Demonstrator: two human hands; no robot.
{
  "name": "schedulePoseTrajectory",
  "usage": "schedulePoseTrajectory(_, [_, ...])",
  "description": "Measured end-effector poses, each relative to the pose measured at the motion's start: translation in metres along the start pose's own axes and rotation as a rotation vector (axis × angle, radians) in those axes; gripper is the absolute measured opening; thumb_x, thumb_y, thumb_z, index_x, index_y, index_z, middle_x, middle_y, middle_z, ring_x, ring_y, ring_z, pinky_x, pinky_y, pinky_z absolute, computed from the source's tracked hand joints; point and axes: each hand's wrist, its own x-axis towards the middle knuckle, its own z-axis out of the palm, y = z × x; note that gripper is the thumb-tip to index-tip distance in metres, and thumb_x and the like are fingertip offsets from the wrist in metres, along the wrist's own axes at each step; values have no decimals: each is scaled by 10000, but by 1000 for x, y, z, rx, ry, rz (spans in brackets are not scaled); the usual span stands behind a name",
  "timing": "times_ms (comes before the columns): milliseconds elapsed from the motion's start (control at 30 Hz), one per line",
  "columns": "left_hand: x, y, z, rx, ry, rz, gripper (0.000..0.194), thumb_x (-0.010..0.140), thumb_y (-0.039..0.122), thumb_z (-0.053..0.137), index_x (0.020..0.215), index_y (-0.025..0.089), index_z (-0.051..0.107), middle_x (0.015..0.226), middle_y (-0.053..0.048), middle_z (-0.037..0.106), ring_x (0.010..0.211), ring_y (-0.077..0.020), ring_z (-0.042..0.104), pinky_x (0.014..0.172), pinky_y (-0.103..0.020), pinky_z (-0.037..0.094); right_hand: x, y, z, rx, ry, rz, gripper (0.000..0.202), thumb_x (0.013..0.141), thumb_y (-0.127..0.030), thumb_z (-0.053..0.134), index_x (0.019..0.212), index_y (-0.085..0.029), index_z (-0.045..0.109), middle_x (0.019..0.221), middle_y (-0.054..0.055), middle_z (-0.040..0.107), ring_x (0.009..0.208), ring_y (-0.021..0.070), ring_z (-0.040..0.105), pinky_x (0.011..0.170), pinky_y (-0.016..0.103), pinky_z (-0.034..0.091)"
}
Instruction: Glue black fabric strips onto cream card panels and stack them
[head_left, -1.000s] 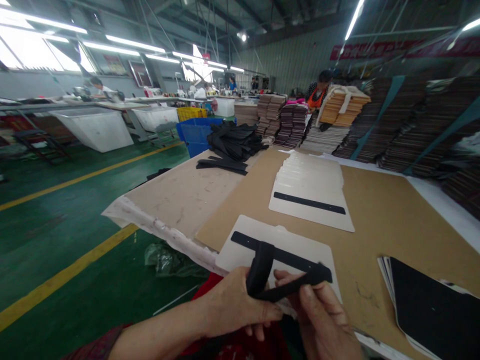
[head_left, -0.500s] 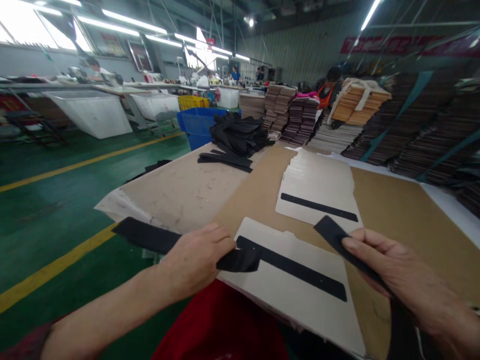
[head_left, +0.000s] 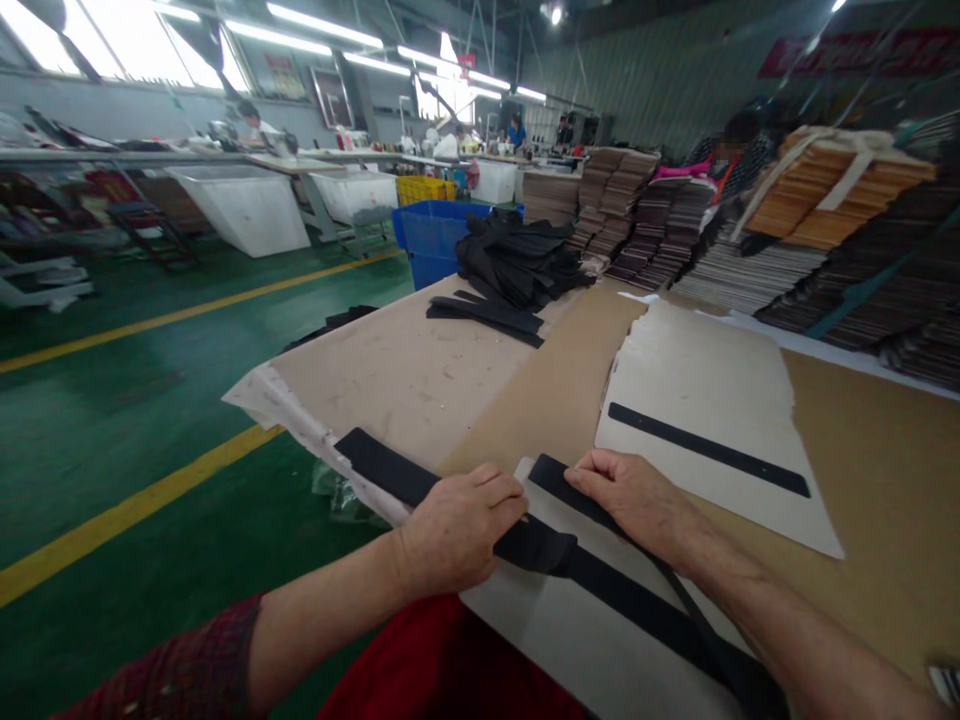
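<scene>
My left hand (head_left: 465, 525) is closed around a black fabric strip (head_left: 386, 465), one end of which sticks out past the table edge side. The strip's other end curls beside a dark band (head_left: 637, 605) lying along the nearer pale card sheet (head_left: 517, 615). Between thumb and fingers, my right hand (head_left: 637, 500) pinches a second black strip (head_left: 551, 475) close to its end. That strip lies over the upper part of the nearer sheet, and its length trails under my right forearm. Just beyond is a fanned stack of pale sheets (head_left: 697, 365) with a black band (head_left: 709, 450) across its front.
A heap of black strips (head_left: 525, 262) sits at the table's far side, with a few loose strips (head_left: 487, 315) before it. Behind stand a blue bin (head_left: 435, 240), tied stacks of brown pieces (head_left: 615, 195) and an orange bundle (head_left: 817, 190). Several people are farther off.
My right hand has moved left with its strip, from beside the nearer sheet to over it, close to my left hand. The left hand keeps its grip. The view has turned slightly left.
</scene>
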Motion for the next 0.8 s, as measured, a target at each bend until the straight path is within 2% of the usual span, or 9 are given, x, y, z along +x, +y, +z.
schedulePoseTrajectory(133, [0, -1, 2, -13, 9, -6, 319, 848, 194, 537, 1160, 182, 605, 1143, -52, 624, 990, -229, 532, 853, -371, 516, 10, -3, 10, -65, -40, -36, 263, 891, -389, 540, 745, -194, 639, 656, -21, 595, 609, 108, 484, 584, 256, 352])
schedulePoseTrajectory(300, [0, 0, 3, -7, 12, -8, 331, 818, 184, 559, 1146, 179, 605, 1100, -53, 611, 953, -234, 525, 814, -379, 517, 17, -1, 18, -157, -32, -71, 232, 886, -340, 566, 719, -190, 627, 654, -14, 609, 613, 115, 505, 590, 267, 344])
schedulePoseTrajectory(567, [0, -1, 2, -24, 31, 2, 247, 882, 207, 509, 1103, 179, 616, 1104, -67, 600, 929, -227, 514, 817, -373, 510, 20, -5, 20, -221, -2, -41, 122, 878, -260, 609, 778, -193, 588, 665, -18, 600, 612, 116, 503, 576, 265, 325])
schedulePoseTrajectory(667, [0, -1, 3, -17, 18, -14, 245, 855, 188, 522, 1079, 185, 620, 1183, -70, 593, 975, -232, 519, 840, -377, 520, 19, -10, 19, -252, 6, -41, 117, 877, -243, 615, 777, -193, 579, 672, -16, 602, 620, 117, 504, 582, 265, 324])
schedulePoseTrajectory(800, [-1, -3, 4, 12, 15, 0, 292, 770, 179, 579, 1060, 165, 613, 1428, -83, 494, 1093, -257, 505, 913, -399, 520, 19, -11, 19, -275, 6, -42, 114, 863, -234, 616, 765, -192, 577, 684, -4, 612, 635, 128, 515, 591, 271, 331])
